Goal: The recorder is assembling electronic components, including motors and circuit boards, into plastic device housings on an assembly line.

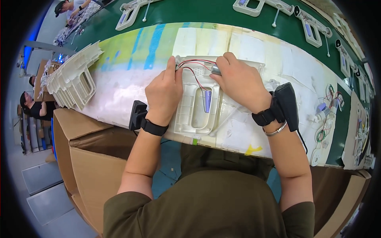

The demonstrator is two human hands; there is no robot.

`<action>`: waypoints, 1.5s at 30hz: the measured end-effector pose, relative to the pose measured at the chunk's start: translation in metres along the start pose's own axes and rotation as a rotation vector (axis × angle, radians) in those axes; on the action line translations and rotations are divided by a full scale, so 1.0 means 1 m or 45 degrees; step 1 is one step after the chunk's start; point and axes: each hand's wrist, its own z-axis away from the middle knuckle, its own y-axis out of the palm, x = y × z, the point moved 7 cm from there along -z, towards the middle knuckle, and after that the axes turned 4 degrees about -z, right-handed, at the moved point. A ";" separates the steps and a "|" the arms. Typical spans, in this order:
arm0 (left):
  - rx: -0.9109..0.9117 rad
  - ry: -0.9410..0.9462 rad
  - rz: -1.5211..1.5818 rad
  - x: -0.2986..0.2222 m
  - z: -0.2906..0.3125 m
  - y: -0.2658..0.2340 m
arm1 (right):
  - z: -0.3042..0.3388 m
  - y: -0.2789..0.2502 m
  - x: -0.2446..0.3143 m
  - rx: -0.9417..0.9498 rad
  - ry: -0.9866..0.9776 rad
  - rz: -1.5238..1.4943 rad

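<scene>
A white plastic housing half (185, 115) with a looped handle lies on the covered table in front of me. My right hand (240, 81) pinches a small silver cylindrical motor (216, 69) over the housing's upper right part. At the upper left, the fingers of my left hand (164, 89) are closed on a small pale part (177, 60) with wires at it; its kind is mostly hidden. Red and black wires (195, 60) arch between the two hands. Another pair runs down to a purple cylindrical battery cell (207, 101) lying at the handle's right side.
Nested white housing shells (75, 79) stand at the table's left edge. Wired parts (327, 109) lie at the right. Beyond, several white handled units (311, 29) sit on a green conveyor belt (190, 11). Cardboard boxes (99, 170) flank me; other people (37, 105) are at the far left.
</scene>
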 end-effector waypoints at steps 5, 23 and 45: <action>0.190 0.000 -0.047 -0.001 0.000 0.003 | 0.003 0.000 -0.002 -0.026 0.007 0.022; 0.549 0.436 0.109 -0.074 0.027 -0.026 | 0.009 -0.005 -0.009 -0.133 0.010 0.012; 0.407 0.308 0.407 -0.056 0.023 -0.027 | 0.000 -0.003 0.034 0.118 -0.511 -0.132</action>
